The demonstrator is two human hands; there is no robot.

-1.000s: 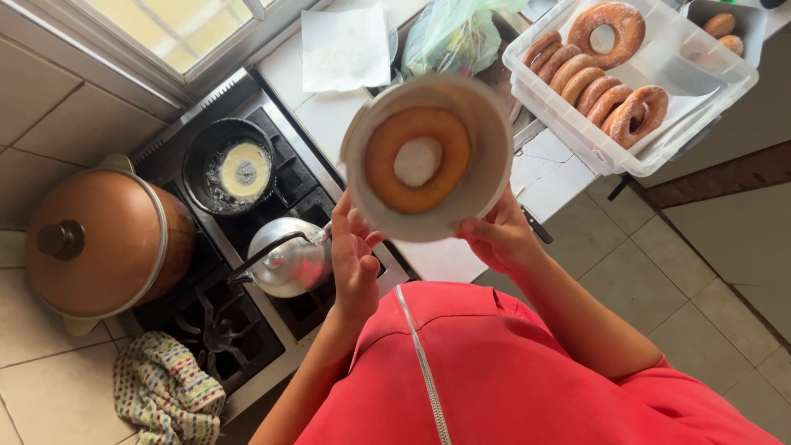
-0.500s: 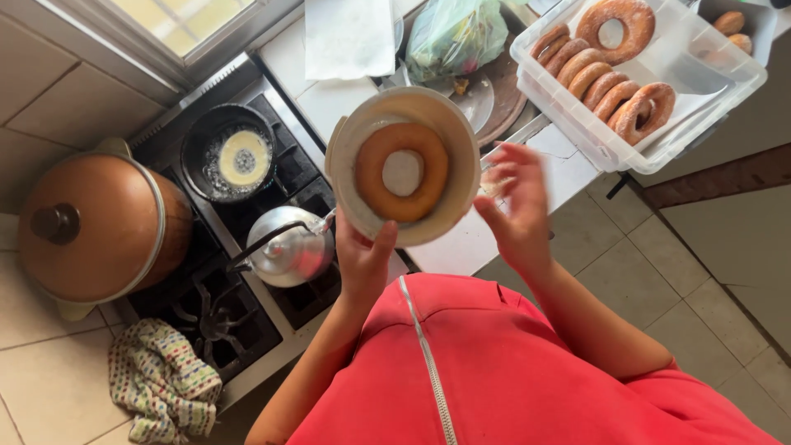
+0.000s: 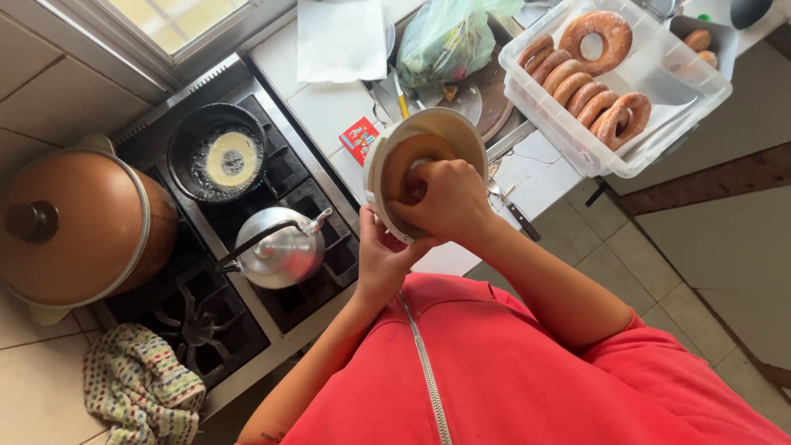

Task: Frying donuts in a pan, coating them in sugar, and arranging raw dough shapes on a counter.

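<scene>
A black gas stove (image 3: 247, 272) with iron grates is seen from above, and every place below is given relative to it. On its far-left edge a large copper-coloured pot with a lid and dark knob (image 3: 78, 227) is stood. Well to the right of the stove, on the white tiled counter (image 3: 329, 107), a clear rectangular plastic tub (image 3: 651, 91) is set, and about 8 browned ring doughnuts (image 3: 606, 99) are stacked in it. Between the tub and the stove a green plastic bag (image 3: 449, 41) is lain, with a white sheet of paper (image 3: 342, 37) closer to the stove's back right corner. On the stove's back burner a small black frying pan (image 3: 216, 152) is placed, in which 1 pale ring of dough (image 3: 231, 159) is sat in oil. On the middle burner a shiny metal kettle with a dark handle (image 3: 280, 247) is stood. Below the stove's front-left corner a patterned cloth (image 3: 136, 383) is draped.

Just past the stove's right edge, above the counter, a round white shallow mould (image 3: 445, 136) is held tilted. It is gripped from below by the left hand (image 3: 383, 259), whose fingers are curled onto its lower rim. Inside the mould a browned ring doughnut (image 3: 404, 161) is lain, and the right hand (image 3: 445, 202) is pressed on the doughnut's lower part with fingers bent closed over it, so most of the ring is hidden under that hand. A small red box (image 3: 358, 136) is lain on the counter between the stove and the mould.
</scene>
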